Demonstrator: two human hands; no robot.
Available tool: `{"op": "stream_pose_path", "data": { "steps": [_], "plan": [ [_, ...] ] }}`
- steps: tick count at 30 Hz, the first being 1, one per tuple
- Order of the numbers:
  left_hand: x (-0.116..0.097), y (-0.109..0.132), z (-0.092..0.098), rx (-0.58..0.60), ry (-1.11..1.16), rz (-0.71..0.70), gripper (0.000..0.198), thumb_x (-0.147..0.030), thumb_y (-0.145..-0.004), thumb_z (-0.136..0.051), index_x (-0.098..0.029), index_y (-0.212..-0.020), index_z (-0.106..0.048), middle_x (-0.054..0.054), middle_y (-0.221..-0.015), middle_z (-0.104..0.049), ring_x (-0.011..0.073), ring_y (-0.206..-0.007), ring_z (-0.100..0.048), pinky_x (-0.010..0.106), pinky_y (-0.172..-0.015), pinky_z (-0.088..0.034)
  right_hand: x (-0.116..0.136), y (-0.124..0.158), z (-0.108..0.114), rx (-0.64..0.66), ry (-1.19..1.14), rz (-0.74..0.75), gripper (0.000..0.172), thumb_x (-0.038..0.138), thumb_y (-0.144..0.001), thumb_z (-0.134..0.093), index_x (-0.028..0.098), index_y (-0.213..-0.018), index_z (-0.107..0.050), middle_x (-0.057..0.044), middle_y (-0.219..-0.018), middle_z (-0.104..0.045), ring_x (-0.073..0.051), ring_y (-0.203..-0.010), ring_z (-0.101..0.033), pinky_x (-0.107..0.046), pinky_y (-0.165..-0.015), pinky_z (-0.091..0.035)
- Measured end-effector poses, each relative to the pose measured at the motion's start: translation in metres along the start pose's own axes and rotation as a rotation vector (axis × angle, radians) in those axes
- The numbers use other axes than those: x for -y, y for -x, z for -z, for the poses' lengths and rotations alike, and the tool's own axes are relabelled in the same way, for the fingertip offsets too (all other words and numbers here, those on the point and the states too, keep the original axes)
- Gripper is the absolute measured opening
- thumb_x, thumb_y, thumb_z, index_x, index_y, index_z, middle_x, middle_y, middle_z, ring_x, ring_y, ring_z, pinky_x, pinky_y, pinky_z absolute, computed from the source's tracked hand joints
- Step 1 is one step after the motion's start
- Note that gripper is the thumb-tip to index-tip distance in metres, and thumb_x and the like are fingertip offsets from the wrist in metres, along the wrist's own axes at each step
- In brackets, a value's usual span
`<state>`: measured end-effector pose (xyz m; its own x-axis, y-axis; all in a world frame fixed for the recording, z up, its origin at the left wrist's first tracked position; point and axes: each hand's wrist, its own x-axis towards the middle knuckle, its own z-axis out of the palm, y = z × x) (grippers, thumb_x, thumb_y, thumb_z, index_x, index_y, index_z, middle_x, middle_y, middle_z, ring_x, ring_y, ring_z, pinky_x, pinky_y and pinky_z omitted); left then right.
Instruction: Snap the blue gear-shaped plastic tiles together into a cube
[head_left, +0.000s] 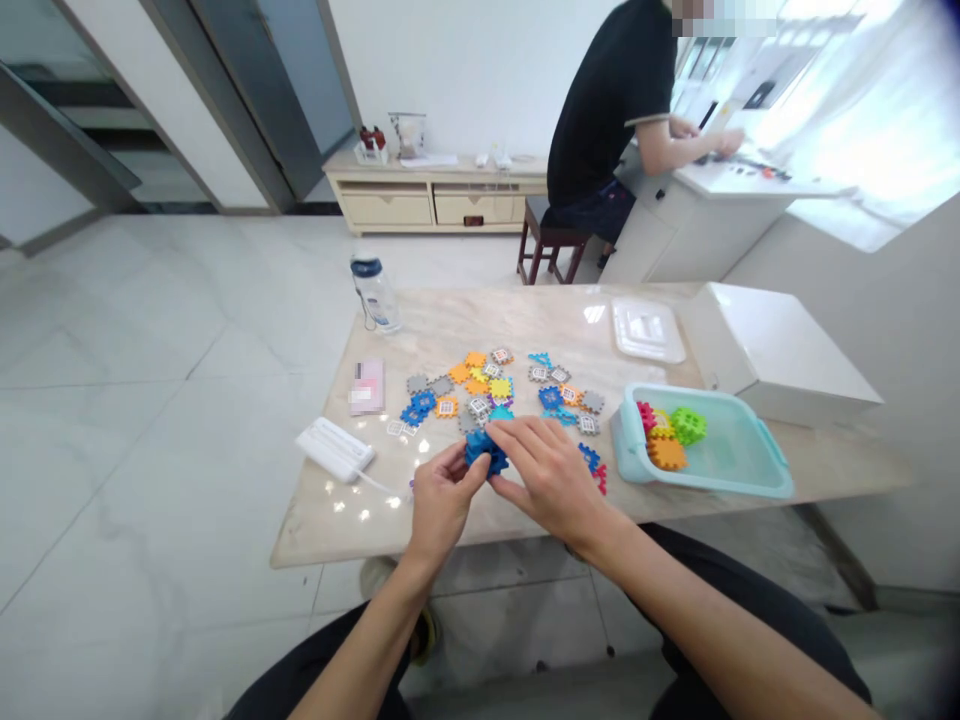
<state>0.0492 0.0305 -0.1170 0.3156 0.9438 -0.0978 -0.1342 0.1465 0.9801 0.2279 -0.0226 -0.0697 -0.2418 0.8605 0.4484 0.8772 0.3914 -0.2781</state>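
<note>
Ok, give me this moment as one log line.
left hand: holding blue notched block | right hand: on same block | marble-patterned tabletop: loose notched tiles | aqua bin: green, orange notched pieces

Clear bottle (381,300), flat pink item (369,385), white power strip (334,449), person (611,110) on dark stool (551,232), cream cabinet (386,208)

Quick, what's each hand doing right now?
Left hand: closed, holding the blue block piece.
Right hand: closed on the same piece.

Left hand (441,492), right hand (551,470), blue block (479,447) held between — loose pieces (500,388), teal tub (716,486).
</note>
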Motion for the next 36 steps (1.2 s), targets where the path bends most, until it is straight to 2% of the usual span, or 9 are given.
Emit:
{"op": "stream_pose_path", "data": {
  "steps": [3,8,13,18,22,27,30,33,36],
  "plan": [
    [0.006,-0.001,-0.001,-0.013,-0.008,0.035,0.038,-0.043,-0.087,-0.087,-0.015,-0.113,-0.085,0.009,-0.109,-0.086,0.025,-0.099,-0.083,0.031,-0.09,-0.068,0.002,-0.001,-0.009,0.011,0.024,-0.031,0.049,0.026,-0.097,-0.077,0.016,-0.143,-0.063,-0.015,-0.136,-0.073,-0.032,-0.123,-0.065,-0.049,-0.103,-0.054],
    [0.015,0.001,-0.007,-0.043,-0.028,0.104,0.039,-0.042,-0.085,-0.086,-0.013,-0.111,-0.085,0.01,-0.107,-0.087,0.028,-0.099,-0.083,0.034,-0.091,-0.068,0.004,0.001,-0.017,0.126,0.032,-0.102,0.046,0.02,-0.091,-0.082,0.016,-0.134,-0.066,-0.014,-0.128,-0.074,-0.033,-0.117,-0.066,-0.05,-0.097,-0.056],
    [0.009,0.002,-0.005,-0.047,-0.067,0.125,0.035,-0.038,-0.083,-0.085,-0.013,-0.107,-0.086,0.01,-0.106,-0.087,0.0306,-0.099,-0.084,0.038,-0.093,-0.068,0.005,-0.001,-0.023,0.189,0.017,-0.132,0.044,0.017,-0.089,-0.083,0.017,-0.13,-0.068,-0.013,-0.126,-0.075,-0.033,-0.117,-0.066,-0.049,-0.096,-0.056],
    [0.003,0.002,0.003,-0.043,-0.09,0.124,0.036,-0.038,-0.081,-0.085,-0.013,-0.108,-0.085,0.01,-0.105,-0.087,0.0293,-0.096,-0.084,0.035,-0.088,-0.067,0.007,-0.005,-0.027,0.203,-0.004,-0.135,0.044,0.017,-0.089,-0.081,0.017,-0.131,-0.068,-0.014,-0.126,-0.074,-0.033,-0.116,-0.067,-0.051,-0.096,-0.057],
    [0.001,0.002,0.007,-0.035,-0.09,0.107,0.039,-0.042,-0.083,-0.084,-0.013,-0.109,-0.084,0.01,-0.106,-0.087,0.0296,-0.099,-0.084,0.035,-0.09,-0.067,0.007,-0.005,-0.028,0.154,-0.169,-0.219,0.048,0.017,-0.089,-0.081,0.019,-0.135,-0.066,-0.012,-0.131,-0.073,-0.031,-0.121,-0.067,-0.05,-0.103,-0.058],
    [-0.001,0.0,0.01,-0.002,-0.066,0.102,0.041,-0.044,-0.084,-0.084,-0.013,-0.11,-0.084,0.011,-0.108,-0.087,0.0291,-0.098,-0.083,0.035,-0.089,-0.067,0.003,-0.001,-0.026,0.091,-0.418,-0.311,0.049,0.029,-0.092,-0.082,0.023,-0.138,-0.066,-0.011,-0.134,-0.072,-0.029,-0.127,-0.067,-0.05,-0.112,-0.056],
    [-0.002,-0.003,0.011,-0.019,-0.027,0.089,0.043,-0.046,-0.083,-0.086,-0.013,-0.112,-0.084,0.012,-0.109,-0.086,0.0278,-0.097,-0.083,0.034,-0.089,-0.066,-0.001,0.001,-0.024,0.087,-0.636,-0.449,0.059,0.041,-0.092,-0.083,0.024,-0.145,-0.063,-0.012,-0.137,-0.072,-0.026,-0.125,-0.07,-0.046,-0.107,-0.06],
    [-0.005,-0.005,0.011,-0.013,-0.006,0.019,0.043,-0.047,-0.083,-0.086,-0.014,-0.111,-0.084,0.011,-0.109,-0.086,0.0262,-0.094,-0.082,0.033,-0.088,-0.066,-0.005,0.001,-0.018,0.084,-0.791,-0.571,0.053,0.048,-0.097,-0.077,0.022,-0.141,-0.066,-0.012,-0.13,-0.075,-0.023,-0.114,-0.075,-0.042,-0.098,-0.064],
    [-0.008,-0.003,0.011,-0.086,-0.126,-0.109,0.036,-0.045,-0.085,-0.084,-0.016,-0.106,-0.085,0.008,-0.101,-0.086,0.0223,-0.088,-0.079,0.029,-0.084,-0.063,-0.007,0.001,-0.008,0.046,-0.703,-0.489,0.054,0.047,-0.097,-0.077,0.022,-0.143,-0.064,-0.012,-0.132,-0.074,-0.023,-0.115,-0.074,-0.044,-0.103,-0.062]
  ]
}}
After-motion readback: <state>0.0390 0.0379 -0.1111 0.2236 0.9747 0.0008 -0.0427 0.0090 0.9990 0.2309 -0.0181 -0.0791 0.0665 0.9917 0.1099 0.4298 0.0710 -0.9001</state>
